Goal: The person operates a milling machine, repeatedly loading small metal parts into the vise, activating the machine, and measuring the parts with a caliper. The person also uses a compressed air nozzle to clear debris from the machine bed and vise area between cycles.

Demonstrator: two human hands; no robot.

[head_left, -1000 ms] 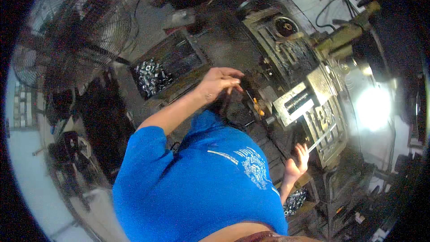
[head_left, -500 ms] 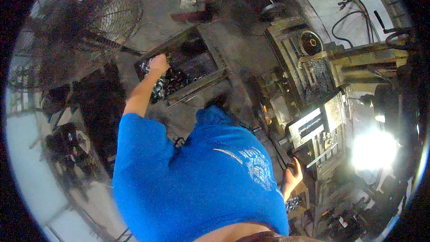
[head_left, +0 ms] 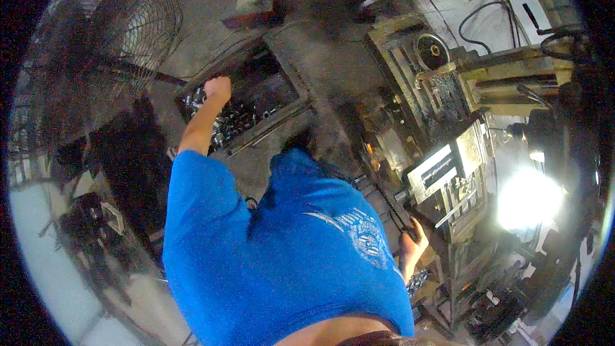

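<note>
Metal pieces (head_left: pixel 234 123) are spread around the curled left hand (head_left: pixel 218 89), mostly bodyward; whether any is gripped cannot be told.

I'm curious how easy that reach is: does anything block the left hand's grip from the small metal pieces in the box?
Nothing visible does. The left hand's grip shows over the small metal pieces, inside the outline of the box, which is open on top. Its fingertips are hidden, so contact is unclear.
</note>
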